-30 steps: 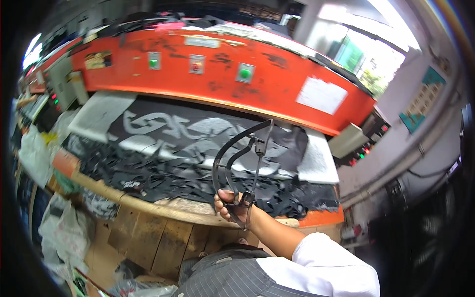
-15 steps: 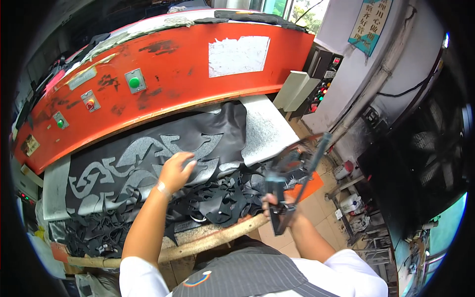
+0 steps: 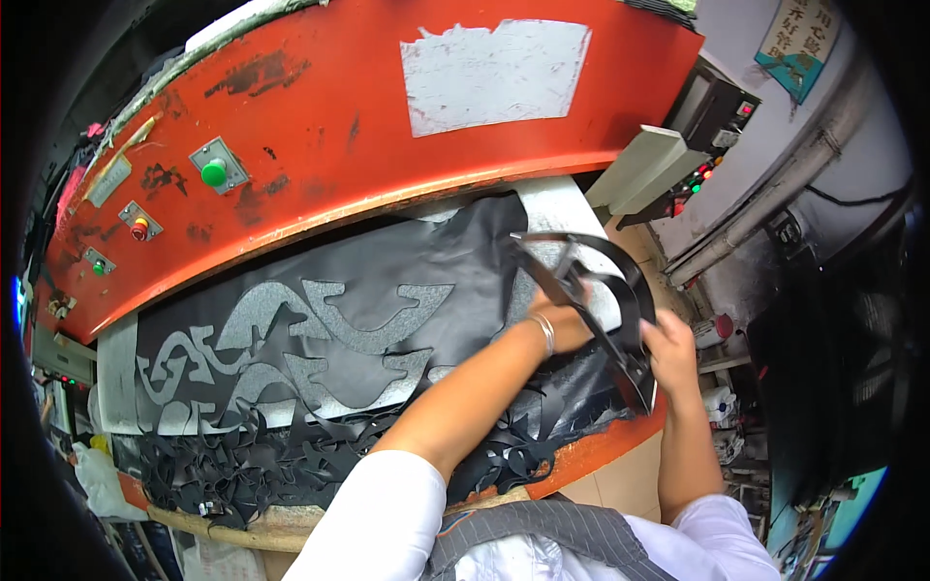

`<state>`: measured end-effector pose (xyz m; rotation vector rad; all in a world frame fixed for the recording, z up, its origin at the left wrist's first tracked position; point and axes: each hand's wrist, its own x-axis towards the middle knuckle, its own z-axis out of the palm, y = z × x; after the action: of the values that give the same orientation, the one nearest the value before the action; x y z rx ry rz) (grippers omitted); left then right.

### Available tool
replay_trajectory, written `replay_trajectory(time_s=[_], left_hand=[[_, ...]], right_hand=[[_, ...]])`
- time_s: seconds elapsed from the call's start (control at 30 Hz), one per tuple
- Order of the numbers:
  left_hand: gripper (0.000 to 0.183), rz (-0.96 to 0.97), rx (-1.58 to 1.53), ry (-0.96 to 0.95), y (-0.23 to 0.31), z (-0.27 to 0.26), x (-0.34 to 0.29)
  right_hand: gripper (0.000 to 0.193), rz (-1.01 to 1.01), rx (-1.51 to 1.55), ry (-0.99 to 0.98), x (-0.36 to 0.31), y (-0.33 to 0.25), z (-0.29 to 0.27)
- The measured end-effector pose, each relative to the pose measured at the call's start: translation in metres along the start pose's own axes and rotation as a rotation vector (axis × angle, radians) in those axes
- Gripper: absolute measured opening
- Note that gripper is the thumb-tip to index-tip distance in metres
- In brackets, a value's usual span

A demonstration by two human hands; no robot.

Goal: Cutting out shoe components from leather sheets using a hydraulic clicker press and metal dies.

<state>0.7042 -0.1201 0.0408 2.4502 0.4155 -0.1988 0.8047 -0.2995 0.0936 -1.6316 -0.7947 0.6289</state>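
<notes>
A dark metal cutting die, with a curved frame and crossbars, is held tilted over the right end of the pale cutting board. My left hand reaches across and grips it from inside, its fingers partly hidden behind a bar. My right hand is closed on the die's right edge. To the left, a black leather-like sheet lies on the board. Curved shapes are cut out of it, and the pale board shows through the openings.
A red press beam with green and red buttons spans the far side. Tangled black scraps pile along the near edge, above a worn wooden rail. A control box with lit buttons stands at right, near a wall pipe.
My left hand has moved right, from above the cut sheet onto the die. The die has turned and come over the board's right end. The view has shifted closer to the press.
</notes>
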Motion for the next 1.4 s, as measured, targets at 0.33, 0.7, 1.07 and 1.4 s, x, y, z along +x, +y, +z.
replay_trajectory(time_s=[0.33,0.7,1.07,1.4], left_hand=[[0.02,-0.234,-0.157,0.881,-0.106,-0.028,-0.234],[0.032,-0.577,0.045,1.017,-0.19,-0.024,-0.266],[0.018,-0.554,0.042,1.071,-0.195,-0.026,-0.255],[0.018,-0.536,-0.099,1.014,-0.2,-0.043,-0.255]], right_hand=[[0.026,-0.169,-0.457,-0.429,0.12,-0.017,0.154],[0.021,-0.333,-0.714,-0.604,0.156,0.0,0.214],[0.035,-0.643,-0.837,-0.523,0.157,0.017,0.196],[0.094,-0.653,-0.722,-0.824,0.13,0.045,0.129]])
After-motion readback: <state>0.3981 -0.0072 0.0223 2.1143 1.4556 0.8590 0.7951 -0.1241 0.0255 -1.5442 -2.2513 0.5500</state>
